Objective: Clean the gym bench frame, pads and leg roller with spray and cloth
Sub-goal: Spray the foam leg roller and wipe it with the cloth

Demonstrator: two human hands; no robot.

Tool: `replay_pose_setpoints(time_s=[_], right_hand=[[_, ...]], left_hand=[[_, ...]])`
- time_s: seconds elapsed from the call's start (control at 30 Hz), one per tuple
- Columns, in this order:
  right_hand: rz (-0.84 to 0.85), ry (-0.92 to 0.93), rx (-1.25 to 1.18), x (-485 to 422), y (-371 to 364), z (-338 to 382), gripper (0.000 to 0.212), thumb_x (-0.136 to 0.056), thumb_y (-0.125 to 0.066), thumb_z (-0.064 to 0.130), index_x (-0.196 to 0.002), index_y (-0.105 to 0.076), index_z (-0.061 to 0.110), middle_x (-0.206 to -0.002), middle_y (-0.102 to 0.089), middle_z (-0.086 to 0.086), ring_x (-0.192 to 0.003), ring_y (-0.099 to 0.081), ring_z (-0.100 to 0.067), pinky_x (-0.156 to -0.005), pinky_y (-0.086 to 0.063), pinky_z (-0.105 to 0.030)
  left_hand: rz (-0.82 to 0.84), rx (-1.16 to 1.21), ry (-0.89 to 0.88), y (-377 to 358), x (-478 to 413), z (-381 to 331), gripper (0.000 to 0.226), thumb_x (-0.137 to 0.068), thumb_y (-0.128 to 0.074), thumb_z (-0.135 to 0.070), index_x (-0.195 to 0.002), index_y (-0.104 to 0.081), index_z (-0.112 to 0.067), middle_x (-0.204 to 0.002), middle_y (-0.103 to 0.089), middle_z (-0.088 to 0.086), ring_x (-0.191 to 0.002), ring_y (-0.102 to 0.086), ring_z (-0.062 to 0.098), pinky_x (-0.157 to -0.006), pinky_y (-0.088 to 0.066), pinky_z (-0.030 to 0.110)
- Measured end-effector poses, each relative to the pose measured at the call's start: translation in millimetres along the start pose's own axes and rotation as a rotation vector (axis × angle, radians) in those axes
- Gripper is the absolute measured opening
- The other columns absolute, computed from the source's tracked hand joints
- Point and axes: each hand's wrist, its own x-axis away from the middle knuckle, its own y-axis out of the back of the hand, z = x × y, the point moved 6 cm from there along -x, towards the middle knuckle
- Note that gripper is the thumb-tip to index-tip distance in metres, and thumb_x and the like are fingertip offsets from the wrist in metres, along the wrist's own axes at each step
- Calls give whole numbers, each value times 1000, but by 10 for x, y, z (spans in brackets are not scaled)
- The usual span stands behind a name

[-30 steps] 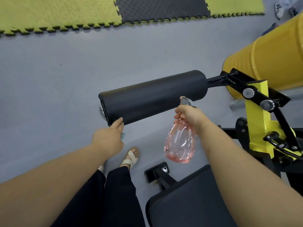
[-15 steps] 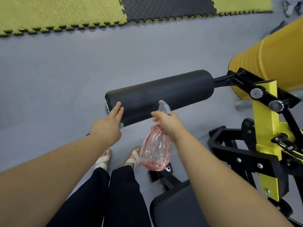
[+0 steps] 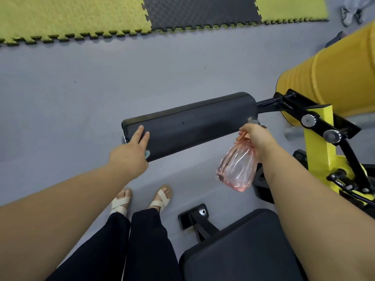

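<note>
Pink spray bottle (image 3: 236,169), right hand (image 3: 256,138) clamped round it beside the leg roller (image 3: 194,124), right end; left hand (image 3: 129,153) lies flat-fingered on the left end.

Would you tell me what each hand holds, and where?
The right hand grips the pink spray bottle at its neck; left hand only touches the leg roller.

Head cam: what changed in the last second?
The right hand swung the spray bottle toward the left hand, then back to the frame end of the roller. The left hand slid its fingers further onto the roller. Grip on the bottle unchanged.
</note>
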Motion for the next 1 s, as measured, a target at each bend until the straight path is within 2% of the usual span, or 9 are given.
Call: replay_pose_setpoints(time_s=[0.13, 0.23, 0.3, 0.37, 0.47, 0.63, 0.73, 0.83, 1.0], right_hand=[[132, -25, -17, 180, -370, -128, 6, -86, -53, 11, -84, -56, 6, -71, -57, -10, -54, -60, -20, -57, -51, -28], [299, 17, -12, 372, -795, -230, 28, -85, -61, 15, -112, -56, 19, -81, -63, -9, -59, -64, -21, -62, -53, -31], [393, 47, 1, 538, -1080, -292, 35, -85, -62, 14, -115, -52, 30, -82, -64, -9, -61, -64, -23, -68, -53, -33], [441, 47, 81, 683, -1286, -345, 21, -84, -59, 13, -105, -57, 15, -83, -64, -10, -58, -65, -20, -64, -54, -29], [410, 11, 78, 710, -1369, -400, 10, -81, -56, 11, -89, -58, 5, -75, -62, -9, -58, -66, -21, -65, -53, -30], [160, -33, -177, 448, -860, -318, 10, -83, -62, 15, -86, -57, 7, -74, -60, -7, -58, -61, -23, -70, -53, -36], [38, 7, -167, 315, -470, -189, 13, -83, -59, 14, -92, -54, 6, -75, -59, -6, -56, -62, -20, -62, -53, -32], [43, 8, -172, 295, -234, -118, 9, -82, -49, 5, -90, -51, 8, -71, -56, -11, -42, -59, -16, -45, -51, -23], [96, -10, -228, 300, -165, -242, 9, -88, -58, 16, -91, -54, 8, -76, -59, -7, -61, -63, -18, -62, -55, -32]], left_hand=[[41, -56, -27, -53, 62, 22, 80, -91, -47, -29, -149, 9, -27, -155, 24, -9, -75, -53, 20, -53, -41, 27], [62, -100, -51, -124, 177, -30, 78, -91, -46, -28, -150, 5, -26, -155, 25, -7, -68, -52, 18, -52, -39, 26], [67, -127, -61, -168, 229, -51, 75, -91, -45, -27, -150, 1, -24, -155, 24, -7, -68, -53, 18, -55, -41, 26], [64, -138, -70, -194, 263, -64, 71, -92, -44, -27, -150, -4, -23, -156, 20, -9, -73, -57, 20, -57, -43, 27], [38, -69, -85, -139, 242, -57, 64, -91, -46, -28, -148, -17, -20, -157, 5, -11, -93, -62, 22, -64, -44, 28], [57, 16, -117, 0, 168, -46, 59, -91, -47, -31, -145, -28, -19, -155, -10, -11, -115, -54, 21, -82, -48, 33], [75, 6, -127, -9, 193, -69, 60, -91, -47, -31, -146, -26, -19, -156, -7, -10, -118, -52, 21, -81, -47, 32], [77, 23, -105, -13, 197, -81, 57, -93, -45, -29, -145, -26, -18, -156, -6, -9, -116, -53, 23, -79, -47, 32], [82, 87, -68, 18, 194, -125, 52, -94, -42, -23, -144, -29, -19, -155, -8, -7, -114, -53, 26, -77, -46, 33]])
